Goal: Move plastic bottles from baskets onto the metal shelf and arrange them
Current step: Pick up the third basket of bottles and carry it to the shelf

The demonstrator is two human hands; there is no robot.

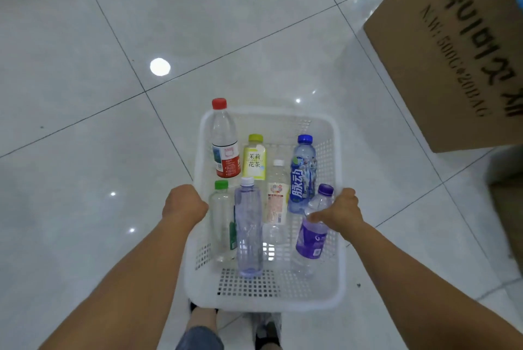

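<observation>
I carry a white perforated plastic basket above the tiled floor. My left hand grips its left rim and my right hand grips its right rim, the thumb touching a purple-labelled bottle. Several plastic bottles lie inside: a red-capped clear one, a yellow-green tea bottle, a blue-capped blue one, a white-capped one, a green-capped one and a clear violet-tinted one. No metal shelf is in view.
A large brown cardboard box with printed lettering stands at the upper right. Glossy white floor tiles spread to the left and ahead. My legs and shoes show below the basket.
</observation>
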